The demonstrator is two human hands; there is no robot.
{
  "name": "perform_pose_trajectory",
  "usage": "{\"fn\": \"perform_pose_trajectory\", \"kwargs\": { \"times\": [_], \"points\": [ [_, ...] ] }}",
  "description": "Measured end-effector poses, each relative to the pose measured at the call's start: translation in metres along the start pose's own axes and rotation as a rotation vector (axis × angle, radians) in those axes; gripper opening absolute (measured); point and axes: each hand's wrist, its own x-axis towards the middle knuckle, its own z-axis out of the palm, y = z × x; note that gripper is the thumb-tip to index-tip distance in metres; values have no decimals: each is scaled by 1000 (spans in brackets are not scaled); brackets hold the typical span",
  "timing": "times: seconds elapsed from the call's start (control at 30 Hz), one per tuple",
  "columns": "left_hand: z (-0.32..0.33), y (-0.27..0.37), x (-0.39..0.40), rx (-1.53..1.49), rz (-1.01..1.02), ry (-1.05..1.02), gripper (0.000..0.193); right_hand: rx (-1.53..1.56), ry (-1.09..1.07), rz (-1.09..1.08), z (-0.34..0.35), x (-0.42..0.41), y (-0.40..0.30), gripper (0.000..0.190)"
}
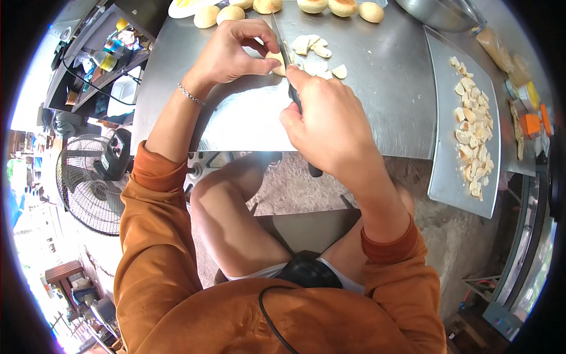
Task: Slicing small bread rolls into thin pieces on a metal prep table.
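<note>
My left hand [241, 53] holds a small round bread roll [277, 63] on the stainless steel table, its fingers and thumb around the near and far sides. A knife [283, 42] is in my right hand [329, 113], its blade against the roll's right side and pointing away from me. Cut bread pieces [311, 45] lie just right of the blade. Whole bread rolls [231, 14] stand in a row along the far part of the table, beside a white plate [188, 9] at the far left.
A metal tray [446, 168] with many cut bread pieces [475, 119] lies at the right, overhanging the near edge. A large metal bowl [442, 13] stands at the far right. Left of the table [398, 137] are a black fan [95, 177] and a cluttered shelf [101, 77].
</note>
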Motion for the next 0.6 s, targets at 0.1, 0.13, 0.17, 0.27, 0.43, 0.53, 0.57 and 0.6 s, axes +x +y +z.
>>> {"fn": "perform_pose_trajectory", "kwargs": {
  "times": [0.1,0.13,0.17,0.27,0.43,0.53,0.57,0.6],
  "points": [
    [-2,-1,-2,11,-2,8,17,5,13,-1,-11,-14,2,54],
    [-2,-1,-2,20,-1,21,18,6,-1,-4,-14,-18,2,55],
    [-2,-1,-2,17,-3,19,18,6,-2,-1,-15,-23,4,55],
    [-2,0,0,14,21,3,19,8,58,-78,-13,-27,5,53],
    [3,5,1,10,15,-24,19,-63,63,21,0,-4,1,46],
    [6,5,1,-4,36,-15,19,-58,36,68,-4,0,7,48],
    [5,4,1,-3,38,-17,19,-58,38,69,-5,-1,7,48],
    [4,2,1,-7,33,-12,20,-50,38,72,-6,-2,8,49]
  ]
}}
